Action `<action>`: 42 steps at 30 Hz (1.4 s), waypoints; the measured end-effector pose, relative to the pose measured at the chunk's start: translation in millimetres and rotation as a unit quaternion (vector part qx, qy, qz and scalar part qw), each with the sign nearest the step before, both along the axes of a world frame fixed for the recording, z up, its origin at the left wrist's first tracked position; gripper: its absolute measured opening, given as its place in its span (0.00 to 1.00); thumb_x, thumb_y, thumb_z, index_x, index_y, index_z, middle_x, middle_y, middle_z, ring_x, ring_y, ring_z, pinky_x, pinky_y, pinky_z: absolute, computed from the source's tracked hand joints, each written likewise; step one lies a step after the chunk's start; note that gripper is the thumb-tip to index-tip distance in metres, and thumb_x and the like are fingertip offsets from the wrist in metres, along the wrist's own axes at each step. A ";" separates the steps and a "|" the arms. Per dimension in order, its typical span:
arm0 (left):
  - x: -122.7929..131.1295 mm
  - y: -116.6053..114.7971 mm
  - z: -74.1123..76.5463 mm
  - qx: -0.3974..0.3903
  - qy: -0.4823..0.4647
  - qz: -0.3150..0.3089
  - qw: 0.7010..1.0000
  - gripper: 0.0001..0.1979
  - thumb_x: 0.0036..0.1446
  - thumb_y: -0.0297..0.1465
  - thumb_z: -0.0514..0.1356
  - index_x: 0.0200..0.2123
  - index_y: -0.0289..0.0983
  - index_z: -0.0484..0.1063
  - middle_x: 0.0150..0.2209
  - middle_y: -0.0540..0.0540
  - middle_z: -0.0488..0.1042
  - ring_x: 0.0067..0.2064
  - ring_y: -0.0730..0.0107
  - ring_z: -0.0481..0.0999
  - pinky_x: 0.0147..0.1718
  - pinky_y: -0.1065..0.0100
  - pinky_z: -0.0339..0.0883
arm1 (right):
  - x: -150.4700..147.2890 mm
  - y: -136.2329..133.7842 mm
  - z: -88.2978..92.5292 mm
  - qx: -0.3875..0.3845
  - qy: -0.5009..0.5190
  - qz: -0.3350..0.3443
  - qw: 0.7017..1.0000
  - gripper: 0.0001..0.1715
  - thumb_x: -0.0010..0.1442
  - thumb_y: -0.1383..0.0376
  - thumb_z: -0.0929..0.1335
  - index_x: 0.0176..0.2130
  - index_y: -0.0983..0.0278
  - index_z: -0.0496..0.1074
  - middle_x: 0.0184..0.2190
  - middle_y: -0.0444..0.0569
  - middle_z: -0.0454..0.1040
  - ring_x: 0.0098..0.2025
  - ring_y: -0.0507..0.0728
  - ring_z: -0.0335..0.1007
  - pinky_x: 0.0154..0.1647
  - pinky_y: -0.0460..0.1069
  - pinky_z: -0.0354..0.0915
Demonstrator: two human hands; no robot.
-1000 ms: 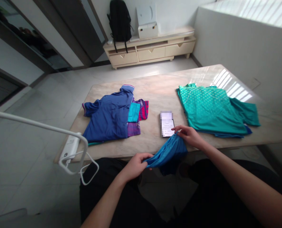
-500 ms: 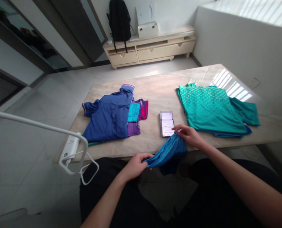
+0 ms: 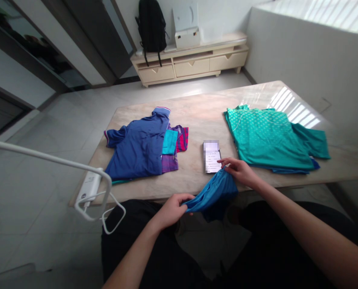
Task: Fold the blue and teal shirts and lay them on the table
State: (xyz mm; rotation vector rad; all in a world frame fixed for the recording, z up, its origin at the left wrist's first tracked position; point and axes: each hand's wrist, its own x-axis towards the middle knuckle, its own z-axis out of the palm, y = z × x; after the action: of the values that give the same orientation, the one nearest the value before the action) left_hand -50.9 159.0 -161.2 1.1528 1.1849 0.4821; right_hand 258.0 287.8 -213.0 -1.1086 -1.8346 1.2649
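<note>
Both hands hold a crumpled blue cloth garment (image 3: 215, 196) just off the near edge of the marble table (image 3: 197, 102). My left hand (image 3: 173, 210) pinches its left end below the table edge. My right hand (image 3: 237, 170) grips its upper edge over the tabletop, close to a phone (image 3: 211, 157) lying face up with a blurred screen. A folded blue polo shirt (image 3: 138, 147) lies on a purple and teal pile of clothes (image 3: 174, 146) at the left. A folded green patterned shirt (image 3: 266, 138) lies at the right.
A white power bank (image 3: 88, 186) with a white cable sits at the table's near left corner, under a white rod (image 3: 46, 157) crossing the view. Beyond the table stand a cream drawer cabinet (image 3: 189, 62), a black backpack (image 3: 151, 30) and a white box (image 3: 187, 38).
</note>
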 end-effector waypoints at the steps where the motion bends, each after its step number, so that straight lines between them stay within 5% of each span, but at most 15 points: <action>1: -0.1 0.1 0.0 0.000 0.000 0.000 1.000 0.24 0.48 0.22 0.54 0.46 0.34 0.82 0.39 0.46 0.83 0.36 0.65 0.80 0.42 0.64 0.74 | 0.1 0.2 0.2 0.002 0.001 0.000 1.000 0.06 0.63 0.62 0.68 0.38 0.60 0.75 0.56 0.52 0.79 0.48 0.63 0.77 0.41 0.54 0.70; 8: -0.5 -0.3 -1.6 -0.001 0.001 -0.001 1.000 0.24 0.48 0.21 0.54 0.46 0.33 0.82 0.39 0.46 0.83 0.37 0.64 0.80 0.43 0.64 0.74 | 0.4 0.2 2.1 0.001 -0.003 0.003 1.000 0.07 0.64 0.61 0.68 0.40 0.59 0.76 0.49 0.52 0.81 0.44 0.62 0.77 0.41 0.55 0.70; 11: -0.4 -0.5 -1.0 -0.002 0.002 0.000 1.000 0.24 0.48 0.21 0.54 0.46 0.33 0.82 0.39 0.46 0.83 0.37 0.65 0.81 0.42 0.64 0.74 | 0.5 -0.4 2.1 -0.004 -0.008 0.002 1.000 0.07 0.64 0.61 0.68 0.40 0.59 0.76 0.54 0.52 0.80 0.39 0.60 0.77 0.38 0.54 0.69; 26: 0.1 -0.8 5.8 0.005 0.010 -0.035 0.999 0.24 0.50 0.21 0.54 0.47 0.34 0.82 0.41 0.46 0.84 0.37 0.64 0.81 0.44 0.65 0.73 | 0.8 0.7 0.5 0.013 0.004 -0.003 1.000 0.06 0.62 0.62 0.68 0.37 0.60 0.76 0.58 0.54 0.76 0.45 0.61 0.77 0.41 0.55 0.71; 29: 0.5 -1.4 10.9 0.012 0.021 -0.064 0.998 0.26 0.50 0.20 0.53 0.49 0.35 0.83 0.41 0.46 0.84 0.39 0.64 0.81 0.45 0.65 0.72 | 0.6 -0.1 1.6 0.009 0.000 -0.004 1.000 0.06 0.63 0.62 0.68 0.39 0.60 0.76 0.54 0.53 0.80 0.41 0.60 0.77 0.40 0.55 0.71; 33: 1.8 -1.4 16.7 0.011 0.021 -0.097 0.995 0.29 0.50 0.20 0.53 0.52 0.37 0.82 0.42 0.47 0.84 0.40 0.62 0.82 0.45 0.65 0.72 | 0.6 -0.8 2.0 0.008 -0.004 -0.006 1.000 0.06 0.62 0.62 0.69 0.37 0.60 0.76 0.60 0.53 0.75 0.41 0.60 0.77 0.38 0.54 0.70; 42: 2.6 -0.3 19.4 0.011 0.025 -0.095 0.995 0.30 0.50 0.20 0.53 0.53 0.37 0.82 0.40 0.47 0.84 0.40 0.62 0.82 0.45 0.66 0.72 | 0.6 0.4 0.8 0.010 -0.001 -0.010 1.000 0.06 0.62 0.62 0.69 0.37 0.61 0.76 0.58 0.54 0.77 0.41 0.59 0.77 0.39 0.54 0.70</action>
State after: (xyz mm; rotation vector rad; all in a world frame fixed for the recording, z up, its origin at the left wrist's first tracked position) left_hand -48.3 158.7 -141.8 1.2889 1.1022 0.3219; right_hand 258.6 288.2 -212.3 -1.1156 -1.8305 1.2327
